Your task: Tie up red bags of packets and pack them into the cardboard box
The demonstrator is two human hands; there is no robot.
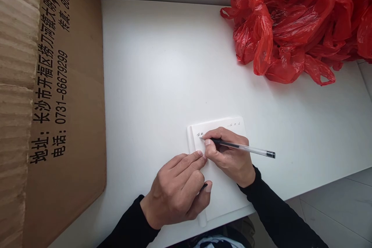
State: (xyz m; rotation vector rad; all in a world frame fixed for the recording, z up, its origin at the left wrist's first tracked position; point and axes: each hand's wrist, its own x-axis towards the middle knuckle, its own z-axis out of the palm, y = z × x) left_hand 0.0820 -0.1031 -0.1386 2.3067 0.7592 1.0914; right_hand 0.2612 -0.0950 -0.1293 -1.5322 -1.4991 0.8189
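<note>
Head view: notebook (223, 195) lies at five o'clock on the table (145, 85). Right hand (231, 159): fingers closed in a tripod grip on a gel pen (241, 147), tip at the page. Left hand (177, 190), toward six o'clock: front fingertips on the page, thumb and forefinger pinching a small black piece (204, 186), cap perhaps. I'd want paper pinned flat, pen grip light, fingertips clear of the line.

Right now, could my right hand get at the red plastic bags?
Probably, with a stretch: nothing stands between the right hand and the red plastic bags, though that hand holds a pen.
</note>
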